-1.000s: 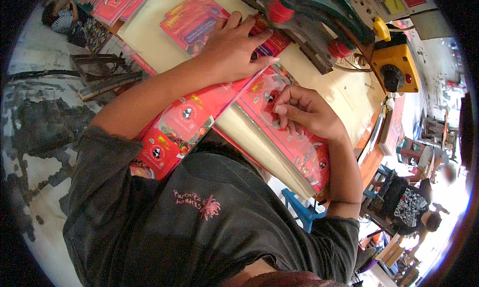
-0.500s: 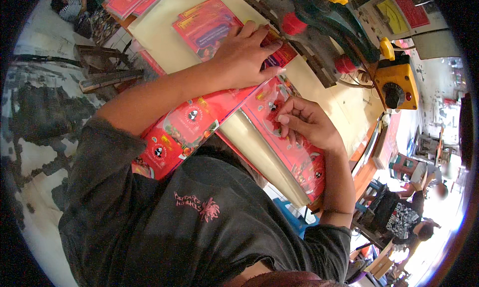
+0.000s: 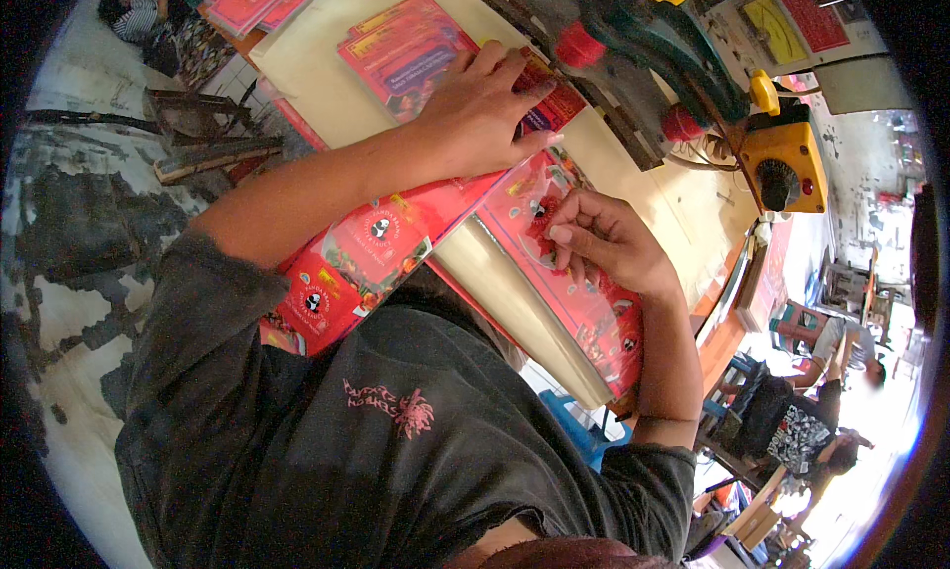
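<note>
My left hand [image 3: 475, 109] rests on a stack of printed red-and-purple plastic packaging sheets [image 3: 411, 49], its fingers spread and pressing down. Below it, a red printed film strip [image 3: 376, 237] runs beneath my left forearm toward the lower left. My right hand [image 3: 609, 240] is over another red printed film strip [image 3: 524, 208] that stretches down to the right. Its fingers are curled, with thumb and forefinger together in a pinch. What lies between those fingertips, if anything, is too small to make out.
A dark green machine arm [image 3: 663, 45] with red knobs [image 3: 579, 47] borders the cream worktable [image 3: 297, 74] at the far side. A yellow control box [image 3: 785, 163] with a black dial stands right. More red sheets [image 3: 252, 0] lie far left. Other people [image 3: 807, 435] sit at the right.
Both hands keep nearly the same place and pose. The view has shifted very slightly.
</note>
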{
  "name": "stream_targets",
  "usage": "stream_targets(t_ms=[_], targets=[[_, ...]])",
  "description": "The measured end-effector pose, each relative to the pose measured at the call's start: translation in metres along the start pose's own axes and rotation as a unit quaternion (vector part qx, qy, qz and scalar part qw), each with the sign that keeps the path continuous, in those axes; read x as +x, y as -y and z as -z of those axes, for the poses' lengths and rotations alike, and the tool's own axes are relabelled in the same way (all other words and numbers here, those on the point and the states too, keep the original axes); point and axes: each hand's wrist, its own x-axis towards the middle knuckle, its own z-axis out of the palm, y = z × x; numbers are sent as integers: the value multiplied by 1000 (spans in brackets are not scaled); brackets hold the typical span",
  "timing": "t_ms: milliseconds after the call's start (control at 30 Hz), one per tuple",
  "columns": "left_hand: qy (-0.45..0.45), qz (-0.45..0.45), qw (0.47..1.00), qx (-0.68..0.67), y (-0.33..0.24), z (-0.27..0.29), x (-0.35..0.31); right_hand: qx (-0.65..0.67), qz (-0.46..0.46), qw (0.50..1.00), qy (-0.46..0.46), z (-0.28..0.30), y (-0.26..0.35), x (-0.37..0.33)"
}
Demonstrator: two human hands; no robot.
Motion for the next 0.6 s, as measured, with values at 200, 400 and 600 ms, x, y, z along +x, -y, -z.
stream_targets(t_ms=[200,400,600], targets=[[-15,-13,1000,12,0,3,2,10,11,1000,5,-1,1,0],[0,-16,1000,5,2,4,3,7,-5,1000,5,-2,5,-2],[-2,-19,1000,14,2,6,3,0,3,1000,9,0,3,-2]])
